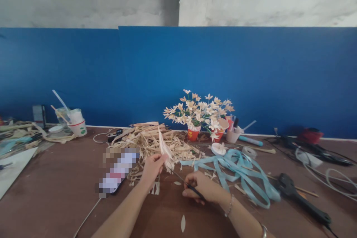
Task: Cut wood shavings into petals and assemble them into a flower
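Observation:
My left hand point(153, 166) pinches a pale dried corn husk point(164, 148) that stands upright with its pointed tip at the top. In my right hand point(205, 186) is a pair of scissors point(192, 189) with dark handles. Their thin blades point up and left to the husk's lower end; whether they touch it is hard to tell. A heap of dried husks point(150, 137) lies just behind my left hand. One cut petal-shaped piece point(183, 223) rests on the table near me, and a smaller piece point(177, 183) lies between my hands.
A phone point(119, 173) with a blurred screen lies left, trailing a cable. Behind the heap stand husk flowers point(195, 111) in red cups point(193, 134). Right are light-blue ribbon point(245, 174) and a black corded tool point(304, 199). A blue partition point(178, 67) bounds the table's back.

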